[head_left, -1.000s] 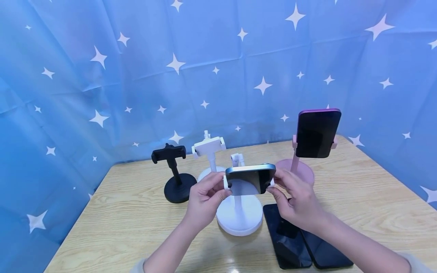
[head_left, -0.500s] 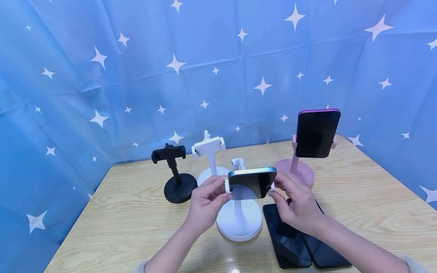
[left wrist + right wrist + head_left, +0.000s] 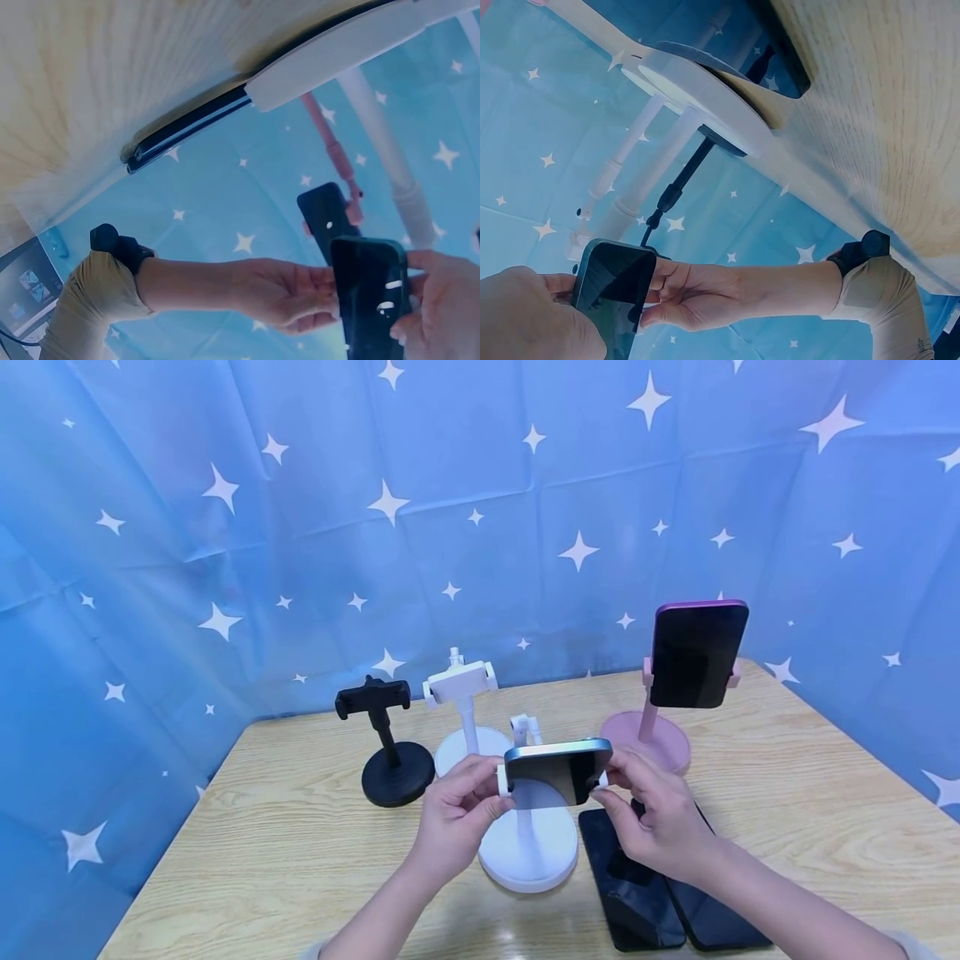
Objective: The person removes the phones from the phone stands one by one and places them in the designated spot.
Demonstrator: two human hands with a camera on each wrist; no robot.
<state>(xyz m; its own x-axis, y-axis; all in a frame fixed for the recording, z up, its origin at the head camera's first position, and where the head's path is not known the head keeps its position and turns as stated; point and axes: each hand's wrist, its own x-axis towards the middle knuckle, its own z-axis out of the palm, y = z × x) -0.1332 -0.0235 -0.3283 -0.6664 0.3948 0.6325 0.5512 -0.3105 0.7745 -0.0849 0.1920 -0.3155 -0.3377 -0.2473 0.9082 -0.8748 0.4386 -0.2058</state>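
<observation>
A smartphone [image 3: 558, 777] with a light blue edge sits sideways in the clamp of a white phone stand [image 3: 528, 860], screen toward me and leaning back. My left hand [image 3: 457, 814] grips its left end, thumb in front by the white clamp arm [image 3: 502, 781] and fingers behind. At the opposite end my right hand [image 3: 656, 814] pinches the phone the same way, beside the other clamp arm. Both wrist views show the phone [image 3: 369, 300] between the two hands. The hands hide part of the clamp.
Behind stand a black phone stand [image 3: 396, 774] and a second white one [image 3: 459, 681], both without phones. A pink stand [image 3: 648, 727] at right holds an upright phone [image 3: 697, 652]. Two dark phones [image 3: 633, 893] lie flat under the right forearm. A starry blue curtain [image 3: 300, 568] hangs behind the table.
The phone, both hands and the white stand's base have shifted slightly toward me and a little right. Both hands keep their grip; the other stands and phones stay in place.
</observation>
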